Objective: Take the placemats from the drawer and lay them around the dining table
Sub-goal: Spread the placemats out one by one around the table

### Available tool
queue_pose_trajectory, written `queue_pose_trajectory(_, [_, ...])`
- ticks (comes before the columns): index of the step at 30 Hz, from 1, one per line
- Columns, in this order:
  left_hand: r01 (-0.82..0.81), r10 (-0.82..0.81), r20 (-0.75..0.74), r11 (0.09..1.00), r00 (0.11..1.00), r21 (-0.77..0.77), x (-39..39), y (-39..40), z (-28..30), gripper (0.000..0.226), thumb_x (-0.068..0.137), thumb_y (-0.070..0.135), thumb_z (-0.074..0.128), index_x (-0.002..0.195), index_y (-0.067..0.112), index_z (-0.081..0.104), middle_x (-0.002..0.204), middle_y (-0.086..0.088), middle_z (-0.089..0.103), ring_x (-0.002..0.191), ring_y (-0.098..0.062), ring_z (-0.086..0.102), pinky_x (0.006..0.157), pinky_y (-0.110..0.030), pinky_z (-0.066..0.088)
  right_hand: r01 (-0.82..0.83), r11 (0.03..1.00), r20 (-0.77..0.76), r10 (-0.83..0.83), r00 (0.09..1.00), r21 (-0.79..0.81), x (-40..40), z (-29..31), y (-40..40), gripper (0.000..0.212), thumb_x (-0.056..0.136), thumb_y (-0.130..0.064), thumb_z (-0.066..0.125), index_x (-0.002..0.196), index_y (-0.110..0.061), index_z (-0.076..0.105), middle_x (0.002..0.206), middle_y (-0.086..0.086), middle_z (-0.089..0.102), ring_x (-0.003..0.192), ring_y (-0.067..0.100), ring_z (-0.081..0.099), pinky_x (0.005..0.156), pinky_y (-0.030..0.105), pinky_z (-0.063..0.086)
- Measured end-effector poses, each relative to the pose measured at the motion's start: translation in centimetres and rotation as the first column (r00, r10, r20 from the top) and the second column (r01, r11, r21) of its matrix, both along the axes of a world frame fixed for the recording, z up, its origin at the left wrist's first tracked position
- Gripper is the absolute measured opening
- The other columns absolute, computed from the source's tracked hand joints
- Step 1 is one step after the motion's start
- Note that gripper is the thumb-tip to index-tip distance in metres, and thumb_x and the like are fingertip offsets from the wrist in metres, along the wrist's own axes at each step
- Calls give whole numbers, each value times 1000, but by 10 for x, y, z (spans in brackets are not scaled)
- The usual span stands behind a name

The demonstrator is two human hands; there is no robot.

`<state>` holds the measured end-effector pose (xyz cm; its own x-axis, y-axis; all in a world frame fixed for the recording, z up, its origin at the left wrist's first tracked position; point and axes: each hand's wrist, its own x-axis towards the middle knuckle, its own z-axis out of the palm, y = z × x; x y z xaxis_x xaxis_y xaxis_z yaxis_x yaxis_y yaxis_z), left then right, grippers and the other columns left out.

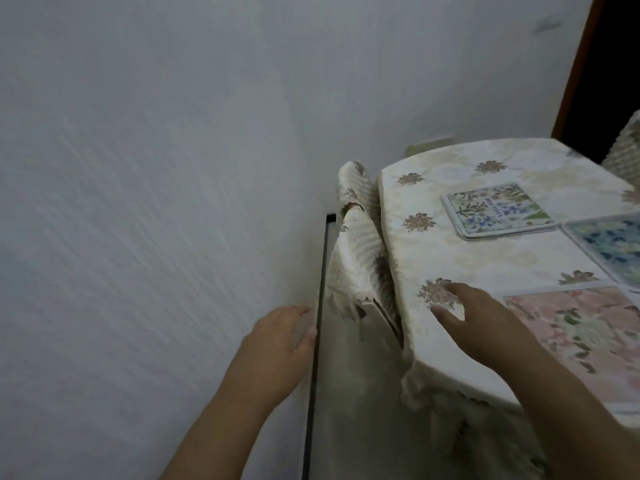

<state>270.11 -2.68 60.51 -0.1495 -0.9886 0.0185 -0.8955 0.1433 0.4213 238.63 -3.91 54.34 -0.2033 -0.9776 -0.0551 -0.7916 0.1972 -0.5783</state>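
Observation:
The dining table [460, 251] wears a cream flowered cloth and fills the right side. Three placemats lie on it: a pale one with blue flowers [498, 209] at the back, a blue-green one [613, 251] cut off at the right edge, and a pink floral one [585, 341] nearest me. My right hand [464, 313] hovers over or rests on the cloth just left of the pink mat, fingers spread and holding nothing. My left hand [280, 344] hangs in the air off the table's left side, near the wall, fingers relaxed and empty. No drawer is in view.
A chair with a cream cover [356, 244] is tucked against the table's left side. A white wall [156, 168] rises close on the left, with a dark strip [317, 323] running down at its base. Another covered chair [623, 147] and a dark doorway [609, 64] stand at the far right.

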Motion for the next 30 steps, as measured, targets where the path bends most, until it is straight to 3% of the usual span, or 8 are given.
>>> queue_pose_trajectory(5, [58,-58,26,998,998,11,-14,-93,2,50,101,51,44,148,37,43,150,13,47,137,-8,41,114,-34,37,39,999,31,-39,999,11,-7,12,-83,63,93,-58,53,148,-29,41,149,0,48,125,23,55,101,43,47])
queue_pose_trajectory(8, [113,-114,30,993,993,17,-26,-145,1,49,100,51,46,147,38,45,147,13,50,134,-7,44,110,-30,39,95,995,5,-96,995,29,-20,19,-116,63,94,-60,51,149,-31,39,150,-2,47,123,21,55,101,43,46])
queue_pose_trajectory(13, [271,-272,6,961,962,49,-56,-242,-11,48,100,50,47,147,40,44,149,13,47,138,-8,39,114,-32,35,248,966,-30,-246,969,75,-45,9,-157,64,94,-61,48,150,-33,36,152,-3,44,132,22,49,105,43,44])
queue_pose_trajectory(16, [397,-397,9,917,918,48,-80,-307,-20,48,101,51,45,148,41,42,152,16,43,139,-5,35,112,-26,30,371,924,-39,-369,929,93,-53,-2,-177,64,94,-62,48,150,-33,36,152,-3,44,131,21,50,103,42,45])
queue_pose_trajectory(23, [715,-721,33,691,692,106,-134,-449,-26,48,102,49,45,149,39,40,154,15,40,141,-9,34,113,-34,36,677,730,-57,-675,736,96,-43,-5,-216,64,94,-60,49,150,-32,38,153,-3,44,132,21,50,105,41,44])
queue_pose_trajectory(28, [856,-865,39,501,500,126,-177,-510,-27,49,103,45,47,150,35,42,155,13,41,142,-9,36,115,-33,33,820,555,-38,-824,565,141,-16,-4,-225,62,94,-60,50,149,-33,38,154,-3,43,121,17,57,98,37,45])
queue_pose_trajectory(30, [882,-891,34,452,452,135,-198,-523,-31,49,102,44,47,150,34,42,154,11,42,142,-11,37,116,-36,33,853,496,-44,-860,508,161,-11,-9,-225,63,94,-60,50,149,-32,39,153,-3,43,125,17,55,98,37,45])
